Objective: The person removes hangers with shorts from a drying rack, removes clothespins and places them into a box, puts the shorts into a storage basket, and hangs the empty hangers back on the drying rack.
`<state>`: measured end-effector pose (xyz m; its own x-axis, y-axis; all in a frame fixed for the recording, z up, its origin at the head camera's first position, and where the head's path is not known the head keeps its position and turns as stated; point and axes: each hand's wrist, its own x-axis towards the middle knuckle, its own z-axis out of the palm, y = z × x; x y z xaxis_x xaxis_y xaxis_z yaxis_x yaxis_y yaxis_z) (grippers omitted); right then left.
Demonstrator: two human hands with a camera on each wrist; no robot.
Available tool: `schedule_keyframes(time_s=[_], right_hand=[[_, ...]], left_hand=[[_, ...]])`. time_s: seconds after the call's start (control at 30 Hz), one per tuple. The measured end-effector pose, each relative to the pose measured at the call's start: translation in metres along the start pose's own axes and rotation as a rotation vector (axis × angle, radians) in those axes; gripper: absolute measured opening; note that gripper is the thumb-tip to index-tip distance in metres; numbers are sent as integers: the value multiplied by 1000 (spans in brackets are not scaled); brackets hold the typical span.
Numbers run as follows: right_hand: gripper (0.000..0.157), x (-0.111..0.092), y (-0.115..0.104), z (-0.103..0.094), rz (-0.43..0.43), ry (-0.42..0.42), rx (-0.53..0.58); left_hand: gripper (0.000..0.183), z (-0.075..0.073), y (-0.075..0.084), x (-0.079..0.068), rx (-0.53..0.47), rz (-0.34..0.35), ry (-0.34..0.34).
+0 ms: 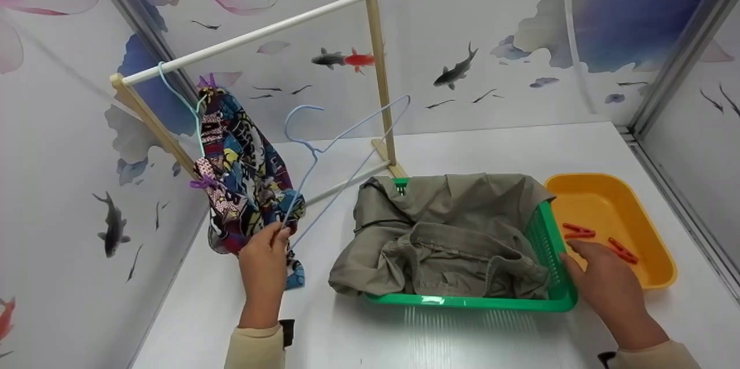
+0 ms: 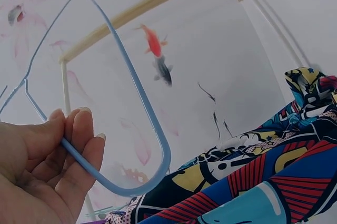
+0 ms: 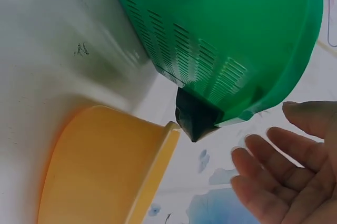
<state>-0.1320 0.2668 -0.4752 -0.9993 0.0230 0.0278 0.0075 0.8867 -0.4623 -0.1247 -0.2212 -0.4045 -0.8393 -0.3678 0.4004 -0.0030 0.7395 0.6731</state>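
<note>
My left hand (image 1: 263, 265) pinches one end of a light blue clothes hanger (image 1: 315, 151), which is held up in the air with its hook free. In the left wrist view the thumb and fingers of the left hand (image 2: 58, 166) close on the hanger's wire (image 2: 138, 84). My right hand (image 1: 610, 285) has loosely extended fingers and hovers between the green basket (image 1: 462, 303) and the yellow tray. In the right wrist view nothing lies in the right hand (image 3: 289, 168). Olive-grey trousers (image 1: 457, 247) lie heaped in the basket and drape over its back and left rim.
A wooden drying rack (image 1: 248, 36) stands at the back left. From it a mint hanger (image 1: 179, 94) carries a patterned garment (image 1: 243, 166) with purple clips (image 1: 203, 182). The yellow tray (image 1: 601, 201) at right holds red clothespins (image 1: 580, 231). Printed walls enclose the table.
</note>
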Motion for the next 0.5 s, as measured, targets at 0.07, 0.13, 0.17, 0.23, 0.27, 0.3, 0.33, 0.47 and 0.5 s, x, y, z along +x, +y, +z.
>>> schedule_keyframes(time_s=[0.07, 0.13, 0.17, 0.23, 0.27, 0.3, 0.33, 0.47, 0.5], right_hand=[[59, 2, 1, -1, 42, -60, -3], [67, 5, 3, -2, 83, -125, 0], [69, 6, 3, -2, 94, -147, 3], [73, 8, 4, -2, 112, -191, 7], [74, 10, 4, -1, 123, -214, 11], [75, 11, 4, -1, 129, -232, 14], [75, 12, 4, 0, 135, -247, 15], [73, 16, 3, 1, 150, -292, 20], [71, 16, 3, 1, 146, -296, 19]], left_hand=[[20, -1, 0, 1, -8, -17, -3], [21, -2, -1, 1, -14, -41, -10], [21, -2, -1, 2, -17, -53, -14], [22, -2, -2, 3, -25, -78, -24], [22, -2, -2, 3, -26, -92, -30], [23, -2, -2, 4, -31, -106, -36], [23, -2, -3, 4, -37, -121, -42], [24, 0, -3, 5, -81, -180, -69], [24, 1, -3, 5, -90, -189, -72]])
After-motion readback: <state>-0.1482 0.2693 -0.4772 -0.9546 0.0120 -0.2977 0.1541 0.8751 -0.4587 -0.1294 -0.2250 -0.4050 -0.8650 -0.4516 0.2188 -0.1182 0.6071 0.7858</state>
